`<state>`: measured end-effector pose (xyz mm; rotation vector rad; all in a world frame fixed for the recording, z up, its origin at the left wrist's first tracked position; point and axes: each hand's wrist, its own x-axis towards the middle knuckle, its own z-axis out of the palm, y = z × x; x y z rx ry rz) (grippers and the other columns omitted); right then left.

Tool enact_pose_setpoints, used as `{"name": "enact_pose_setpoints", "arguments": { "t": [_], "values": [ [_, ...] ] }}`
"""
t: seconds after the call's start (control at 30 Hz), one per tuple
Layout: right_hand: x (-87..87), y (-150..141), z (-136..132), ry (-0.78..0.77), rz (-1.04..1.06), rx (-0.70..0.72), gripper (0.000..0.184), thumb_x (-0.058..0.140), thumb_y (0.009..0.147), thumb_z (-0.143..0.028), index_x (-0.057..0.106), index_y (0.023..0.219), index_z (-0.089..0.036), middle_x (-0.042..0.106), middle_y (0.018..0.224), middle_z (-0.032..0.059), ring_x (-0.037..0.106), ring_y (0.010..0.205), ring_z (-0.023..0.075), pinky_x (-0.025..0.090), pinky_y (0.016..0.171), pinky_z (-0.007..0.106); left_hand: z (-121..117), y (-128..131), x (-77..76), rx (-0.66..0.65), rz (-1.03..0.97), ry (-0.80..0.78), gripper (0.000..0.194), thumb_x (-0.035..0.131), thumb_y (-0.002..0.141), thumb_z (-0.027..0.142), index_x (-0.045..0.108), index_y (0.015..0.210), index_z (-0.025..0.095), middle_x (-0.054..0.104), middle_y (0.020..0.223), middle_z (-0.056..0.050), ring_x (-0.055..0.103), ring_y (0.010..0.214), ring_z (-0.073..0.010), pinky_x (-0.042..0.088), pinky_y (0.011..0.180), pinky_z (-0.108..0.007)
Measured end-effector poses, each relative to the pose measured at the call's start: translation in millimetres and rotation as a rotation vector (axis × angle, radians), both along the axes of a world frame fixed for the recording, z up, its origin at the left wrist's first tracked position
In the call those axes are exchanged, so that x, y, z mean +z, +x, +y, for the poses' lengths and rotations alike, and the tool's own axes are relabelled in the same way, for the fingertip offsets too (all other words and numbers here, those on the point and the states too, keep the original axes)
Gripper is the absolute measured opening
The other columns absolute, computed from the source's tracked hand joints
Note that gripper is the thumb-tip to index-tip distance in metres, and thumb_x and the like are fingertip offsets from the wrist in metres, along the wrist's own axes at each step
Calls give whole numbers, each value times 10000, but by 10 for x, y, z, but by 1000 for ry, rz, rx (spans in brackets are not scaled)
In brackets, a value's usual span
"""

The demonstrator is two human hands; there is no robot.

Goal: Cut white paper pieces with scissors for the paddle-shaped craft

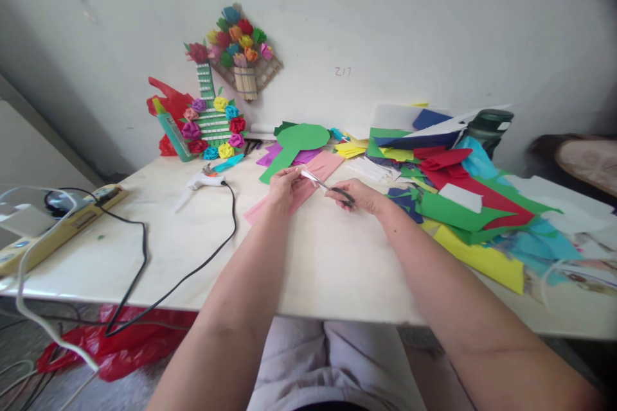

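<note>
your right hand (362, 195) has its grip closed around the black handles of the scissors (328, 187), blades pointing left toward the pink paper (308, 181), and your left hand (284, 185) pinches that sheet's upper edge between fingertips, holding it just above the bench (193, 250). the blades look parted at the paper's edge, so by my read the cut is only starting; most of the pink strip lies whole and flat, running down toward you. finished work stands at the back against the wall: a paper flower stand (212, 125) and a hanging flower bouquet (241, 48). to your right a big loose heap of coloured sheets (463, 205) crowds in just beside your right wrist, and a green cutout (299, 141) lies just behind the pink sheet. on your left the glue gun (205, 181) rests near, its black cord (193, 273) looping across the bench and off the front edge, well apart from your hands; the power strip (62, 225) sits far left.
</note>
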<state>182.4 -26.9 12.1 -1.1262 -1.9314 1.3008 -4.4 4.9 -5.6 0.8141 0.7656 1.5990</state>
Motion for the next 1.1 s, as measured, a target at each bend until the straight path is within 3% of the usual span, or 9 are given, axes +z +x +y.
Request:
{"name": "enact_pose_setpoints", "arguments": {
  "t": [0.4,1.1],
  "values": [
    [-50,0,75,30,9,-13,392,651,584,-492,585,680,-117,419,443,-60,335,361,32,276,349,189,80,-18,-78,14,-26,18,51,625,607,57,599,627,96,624,608,-36,615,605,-124,498,710,-283],
    [-144,26,160,35,90,-20,413,657,571,-476,650,757,-106,423,455,-50,335,384,41,241,349,200,66,-16,-57,-13,-24,6,44,603,638,70,602,675,96,611,573,-34,600,549,-121,492,633,-270]
  ]
}}
